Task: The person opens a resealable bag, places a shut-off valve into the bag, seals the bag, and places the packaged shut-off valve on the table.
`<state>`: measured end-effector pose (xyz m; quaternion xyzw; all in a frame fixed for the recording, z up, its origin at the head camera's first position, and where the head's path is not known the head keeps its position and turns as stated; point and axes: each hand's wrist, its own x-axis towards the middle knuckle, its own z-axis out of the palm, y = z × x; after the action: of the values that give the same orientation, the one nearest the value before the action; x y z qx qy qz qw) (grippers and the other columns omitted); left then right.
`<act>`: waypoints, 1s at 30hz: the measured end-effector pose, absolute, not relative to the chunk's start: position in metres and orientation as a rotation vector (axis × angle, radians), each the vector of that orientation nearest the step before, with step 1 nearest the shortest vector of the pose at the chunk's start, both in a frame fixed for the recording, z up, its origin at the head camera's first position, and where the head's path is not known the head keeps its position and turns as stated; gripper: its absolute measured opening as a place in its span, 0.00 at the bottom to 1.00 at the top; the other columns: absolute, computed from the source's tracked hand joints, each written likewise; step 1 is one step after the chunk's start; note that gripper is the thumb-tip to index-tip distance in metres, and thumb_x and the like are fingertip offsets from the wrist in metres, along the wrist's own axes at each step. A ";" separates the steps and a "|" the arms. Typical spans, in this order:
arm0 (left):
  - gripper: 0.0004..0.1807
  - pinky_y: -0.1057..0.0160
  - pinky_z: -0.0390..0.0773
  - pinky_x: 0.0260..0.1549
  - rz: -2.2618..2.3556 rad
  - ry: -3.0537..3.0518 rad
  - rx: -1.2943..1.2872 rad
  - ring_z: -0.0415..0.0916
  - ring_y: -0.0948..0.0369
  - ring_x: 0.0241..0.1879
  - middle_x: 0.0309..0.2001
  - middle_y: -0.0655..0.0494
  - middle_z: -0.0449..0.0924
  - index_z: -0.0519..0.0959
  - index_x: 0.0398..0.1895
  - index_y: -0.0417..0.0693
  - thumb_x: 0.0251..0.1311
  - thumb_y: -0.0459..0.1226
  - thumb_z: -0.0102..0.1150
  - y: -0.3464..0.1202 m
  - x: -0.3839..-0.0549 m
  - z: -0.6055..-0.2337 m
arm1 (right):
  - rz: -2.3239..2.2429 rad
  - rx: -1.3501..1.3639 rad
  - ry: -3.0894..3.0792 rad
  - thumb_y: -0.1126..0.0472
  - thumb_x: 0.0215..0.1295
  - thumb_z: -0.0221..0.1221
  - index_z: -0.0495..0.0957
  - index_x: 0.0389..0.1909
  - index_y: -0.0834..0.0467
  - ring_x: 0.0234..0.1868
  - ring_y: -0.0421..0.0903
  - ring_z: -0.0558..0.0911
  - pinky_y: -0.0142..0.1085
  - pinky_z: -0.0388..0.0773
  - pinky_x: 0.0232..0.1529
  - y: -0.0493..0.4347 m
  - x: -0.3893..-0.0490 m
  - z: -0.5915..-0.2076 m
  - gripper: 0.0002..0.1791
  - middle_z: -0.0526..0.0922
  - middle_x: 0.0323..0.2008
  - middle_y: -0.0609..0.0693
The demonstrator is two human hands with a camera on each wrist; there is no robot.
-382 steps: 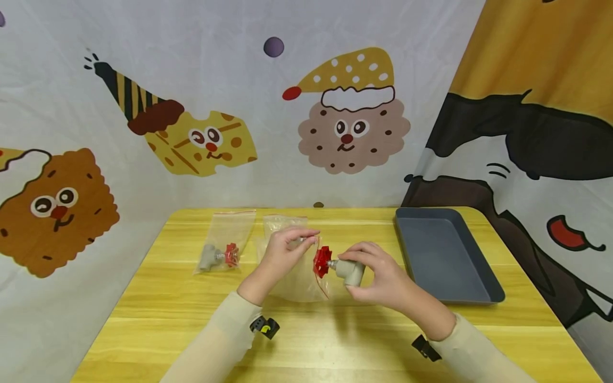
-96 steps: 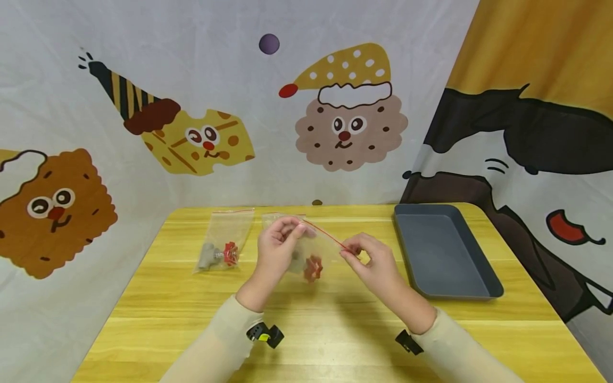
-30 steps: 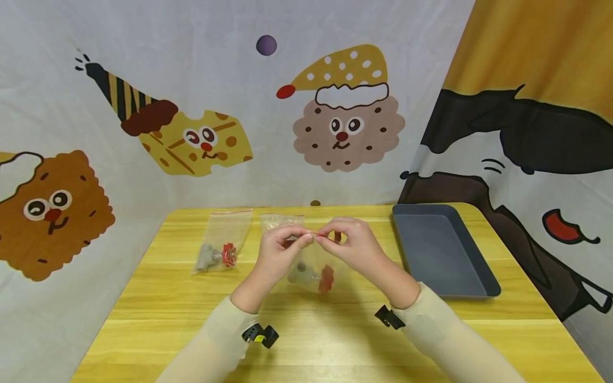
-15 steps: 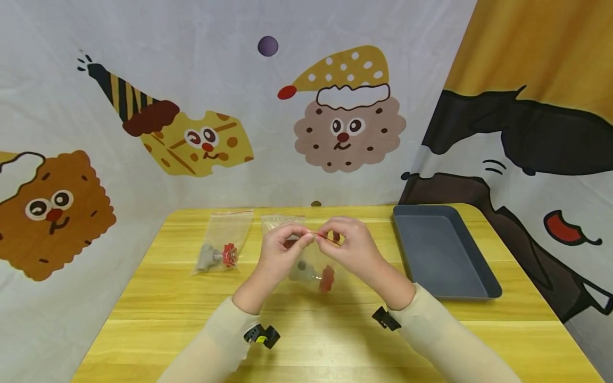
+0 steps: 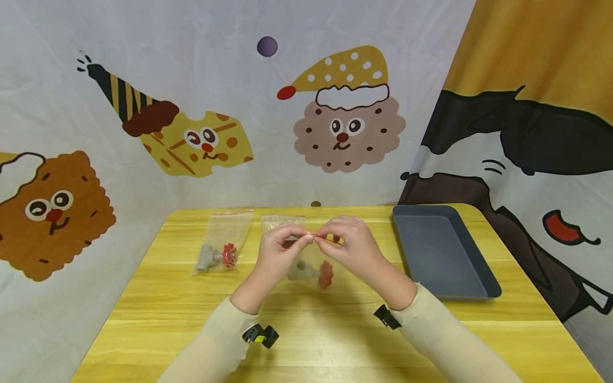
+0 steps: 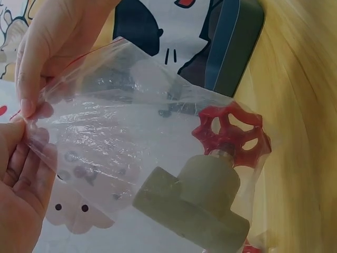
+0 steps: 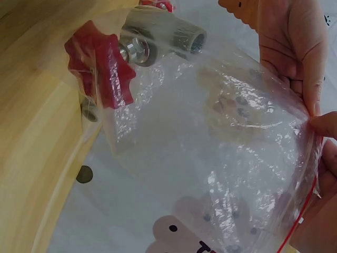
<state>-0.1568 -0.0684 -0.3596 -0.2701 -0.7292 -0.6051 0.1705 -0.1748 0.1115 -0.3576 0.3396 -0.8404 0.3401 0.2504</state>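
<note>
A clear zip bag (image 6: 100,137) with a red strip along its mouth hangs between the two hands. Inside it lies a valve, its grey tee body (image 6: 200,195) and red handwheel (image 5: 326,275) showing through the plastic. My left hand (image 5: 278,255) pinches the bag's mouth between thumb and fingers. Close beside it, my right hand (image 5: 354,250) pinches the same red-edged strip, fingertips almost meeting the left ones. In the right wrist view, the red zip strip (image 7: 300,216) runs down from the pinching fingers, and a metal stem (image 7: 136,50) joins handwheel and body.
Left on the wooden table (image 5: 167,330) lies another clear bag holding a similar valve (image 5: 217,256). Another clear bag (image 5: 282,219) lies behind the hands. To the right stands a dark grey tray (image 5: 445,255) with raised sides.
Earliest, my right hand held the valve by its grey body at the bag's mouth; afterwards the valve is inside. Both hands then came together along the strip. Over the last second they barely move.
</note>
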 end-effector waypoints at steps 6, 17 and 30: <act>0.03 0.59 0.83 0.30 -1.694 -2.096 -0.776 0.80 0.52 0.30 0.30 0.40 0.81 0.80 0.30 0.29 0.56 0.25 0.61 -0.067 -0.156 -0.359 | 0.905 0.933 -2.287 0.58 0.59 0.64 0.85 0.27 0.53 0.23 0.35 0.72 0.34 0.69 0.32 0.112 -0.175 -0.358 0.05 0.83 0.24 0.41; 0.04 0.65 0.83 0.35 -1.688 -2.139 -0.689 0.77 0.58 0.32 0.32 0.41 0.80 0.79 0.31 0.29 0.58 0.26 0.59 -0.063 -0.152 -0.357 | 1.022 0.899 -2.303 0.63 0.55 0.64 0.84 0.25 0.55 0.30 0.37 0.76 0.32 0.76 0.35 0.117 -0.174 -0.362 0.03 0.82 0.24 0.42; 0.03 0.66 0.83 0.31 -1.667 -2.082 -0.659 0.76 0.62 0.30 0.30 0.41 0.79 0.78 0.29 0.28 0.57 0.24 0.59 -0.064 -0.152 -0.357 | 1.037 0.874 -2.343 0.65 0.53 0.65 0.84 0.26 0.54 0.30 0.36 0.77 0.31 0.77 0.33 0.126 -0.172 -0.363 0.03 0.82 0.25 0.42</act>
<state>-0.1524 -0.0635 -0.3567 -0.2352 -0.7431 -0.5951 0.1960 -0.1715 0.1256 -0.3628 0.3151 -0.8451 0.3740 0.2158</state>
